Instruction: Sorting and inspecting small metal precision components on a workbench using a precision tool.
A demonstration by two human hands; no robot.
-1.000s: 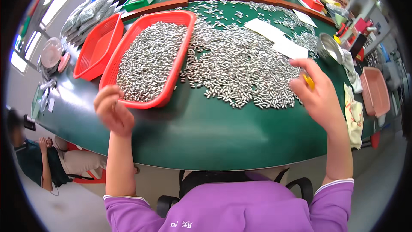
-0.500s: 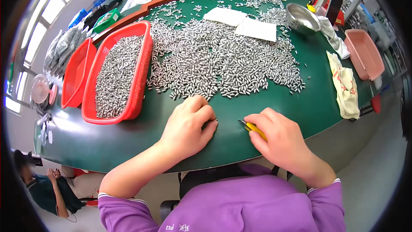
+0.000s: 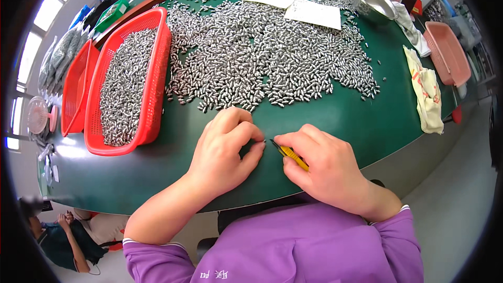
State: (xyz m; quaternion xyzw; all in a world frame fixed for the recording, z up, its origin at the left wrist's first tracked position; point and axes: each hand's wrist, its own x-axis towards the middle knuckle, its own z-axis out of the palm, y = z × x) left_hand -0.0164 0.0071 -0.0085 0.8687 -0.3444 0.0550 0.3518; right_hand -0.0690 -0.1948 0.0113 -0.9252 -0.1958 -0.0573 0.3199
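My left hand [image 3: 226, 149] is closed in a pinch above the green table [image 3: 173, 178], thumb against forefinger. Whatever sits between those fingertips is too small and hidden to make out. My right hand [image 3: 324, 165] grips a slim yellow-handled tool with a dark pointed tip, which looks like a utility knife [image 3: 293, 157]. Its tip points left and lies just beside my left fingertips, a small gap apart. Beyond both hands spreads a large heap of small silvery, bullet-shaped metal pieces [image 3: 225, 63].
A red plastic basket [image 3: 157, 73] full of the same pieces stands at left, another red basket [image 3: 73, 89] beside it. White paper sheets [image 3: 313, 13] lie on the heap. A metal bowl [image 3: 374, 2], a cloth [image 3: 425, 94] and a pink basket [image 3: 448, 52] are at right. A person [image 3: 68, 241] sits lower left.
My right hand has moved left with the knife, bringing its tip close to my left fingertips. The left hand stays pinched. The view has tilted and shifted slightly.
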